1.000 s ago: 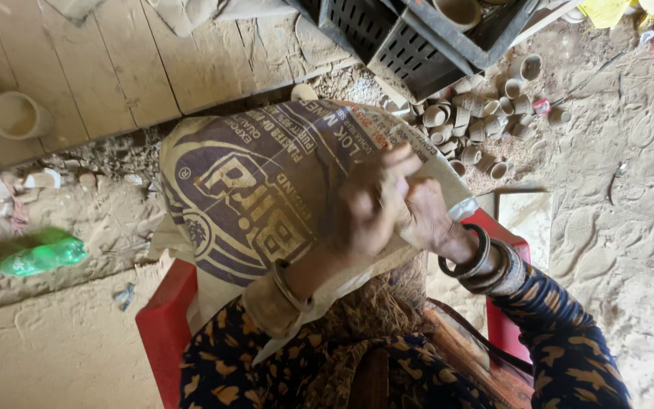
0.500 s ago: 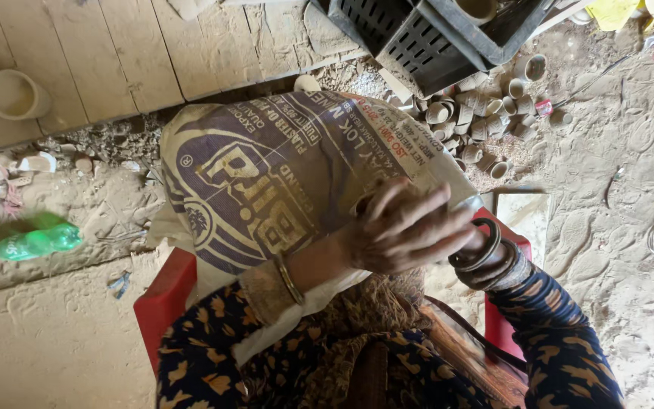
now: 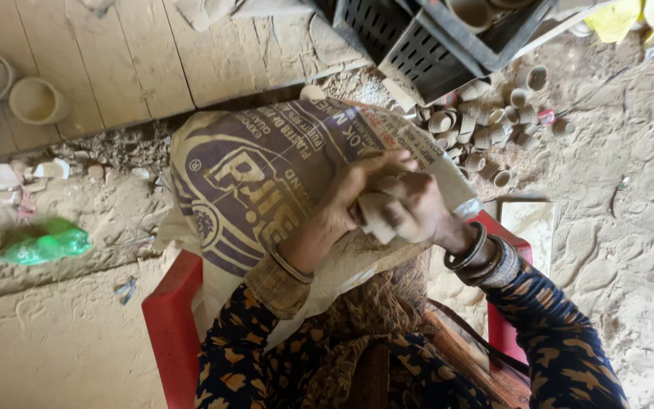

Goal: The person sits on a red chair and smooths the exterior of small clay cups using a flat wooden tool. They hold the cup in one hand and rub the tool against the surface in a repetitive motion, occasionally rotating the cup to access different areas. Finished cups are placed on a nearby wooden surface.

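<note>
A printed white-and-purple sack (image 3: pixel 244 182) lies spread over my lap. Above its right half my left hand (image 3: pixel 338 203) and my right hand (image 3: pixel 421 206) are pressed together around a pale lump of clay (image 3: pixel 377 215). Only a small part of the lump shows between the fingers. Metal bangles ring both wrists, and patterned dark sleeves cover my forearms. I sit on a red plastic seat (image 3: pixel 166 322).
Several small clay cups (image 3: pixel 486 129) lie heaped on the sandy ground beyond the sack. A black plastic crate (image 3: pixel 410 38) stands at the top. More clay cups (image 3: pixel 33 100) rest on wooden boards (image 3: pixel 130 53) at left. A green plastic bottle (image 3: pixel 45 244) lies on the sand.
Half a second ago my fingers were spread over the sack; now both hands are folded tight around the clay lump. The view has shifted slightly.
</note>
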